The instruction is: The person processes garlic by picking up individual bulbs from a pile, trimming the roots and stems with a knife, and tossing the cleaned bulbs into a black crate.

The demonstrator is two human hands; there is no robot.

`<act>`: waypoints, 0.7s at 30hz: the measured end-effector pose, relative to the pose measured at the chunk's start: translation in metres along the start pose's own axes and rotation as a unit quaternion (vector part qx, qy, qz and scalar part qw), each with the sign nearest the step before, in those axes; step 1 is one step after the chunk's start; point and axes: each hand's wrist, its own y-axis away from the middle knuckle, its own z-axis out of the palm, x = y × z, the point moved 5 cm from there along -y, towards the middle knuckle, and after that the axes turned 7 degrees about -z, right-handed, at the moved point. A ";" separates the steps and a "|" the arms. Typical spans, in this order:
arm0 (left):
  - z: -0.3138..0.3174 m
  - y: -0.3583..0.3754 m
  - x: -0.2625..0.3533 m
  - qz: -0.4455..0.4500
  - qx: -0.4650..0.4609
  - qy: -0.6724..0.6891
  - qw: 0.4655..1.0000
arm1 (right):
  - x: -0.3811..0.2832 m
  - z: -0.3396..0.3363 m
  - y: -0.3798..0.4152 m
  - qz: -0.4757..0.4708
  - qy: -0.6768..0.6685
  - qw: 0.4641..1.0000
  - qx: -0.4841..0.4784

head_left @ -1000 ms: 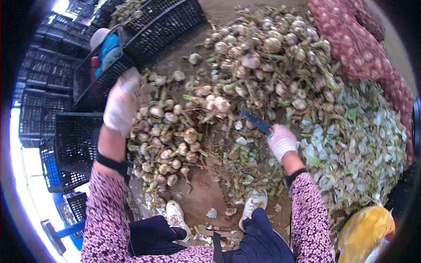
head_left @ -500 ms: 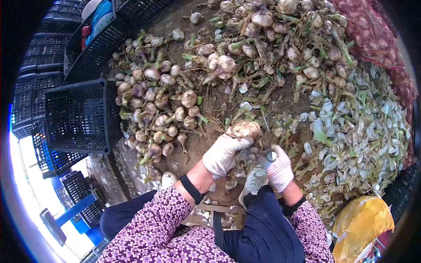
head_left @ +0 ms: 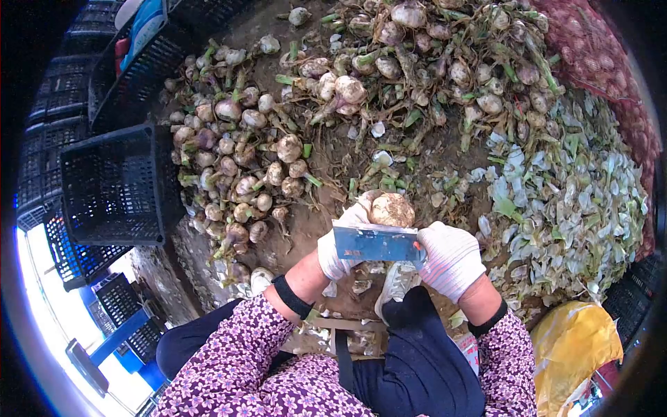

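My left hand (head_left: pixel 335 251), in a white knit glove, is closed around a garlic bulb (head_left: pixel 392 209) with soil on its skin. The gloved right hand (head_left: pixel 451 258) grips a knife (head_left: pixel 379 242) with a broad, rectangular, bluish blade. That blade lies flat to the view across the near side of the bulb, its far end overlapping my left fingers. Most of the handle is hidden in the right hand. Below the hands are a pale shoe (head_left: pixel 399 286) and dark trousers.
Garlic bulbs with stalks (head_left: pixel 250 167) cover the ground at left, and a bigger heap (head_left: pixel 445 69) lies ahead. Peeled skins (head_left: pixel 563 208) pile up at right beside a red mesh sack (head_left: pixel 590 48). Black crates (head_left: pixel 114 184) stand at left; a yellow bag (head_left: pixel 577 354) sits lower right.
The knife, blurred and low by my right hand before, is now up across the bulb with its blade facing me. My right hand has risen; the bulb is turned in my left hand.
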 end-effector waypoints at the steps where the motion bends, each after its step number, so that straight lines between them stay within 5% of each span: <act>1: 0.001 0.001 0.004 0.029 -0.002 -0.006 1.000 | 0.000 0.001 0.000 -0.002 -0.005 1.000 0.004; 5: 0.000 0.001 -0.001 0.002 -0.003 0.003 1.000 | 0.003 0.007 -0.002 0.009 -0.010 1.000 -0.009; 8: -0.001 0.011 0.002 0.096 0.012 -0.123 0.988 | 0.008 0.010 -0.002 0.004 -0.042 0.999 0.004; 10: -0.002 0.008 0.003 -0.002 0.047 -0.198 0.979 | 0.010 0.014 -0.002 -0.015 -0.048 0.998 -0.029; 12: -0.004 0.010 0.001 -0.026 0.028 -0.092 0.995 | 0.009 0.018 -0.001 -0.017 -0.052 0.998 -0.030; 14: -0.002 0.013 0.008 0.026 0.002 -0.304 0.952 | 0.016 0.026 0.002 -0.037 -0.092 0.995 0.016; 16: -0.001 0.020 -0.003 0.042 -0.009 -0.268 0.962 | 0.034 0.036 0.005 -0.027 -0.099 0.994 0.038; 18: 0.013 0.034 -0.009 0.026 -0.071 -0.178 0.981 | 0.095 0.069 0.013 0.128 0.015 0.986 -0.104; 19: 0.029 0.050 0.024 0.027 -0.068 -0.290 0.954 | 0.105 0.065 0.032 0.184 0.018 0.976 -0.112; 21: 0.025 0.046 0.026 0.034 -0.062 -0.274 0.959 | 0.111 0.052 0.042 0.209 0.027 0.973 -0.089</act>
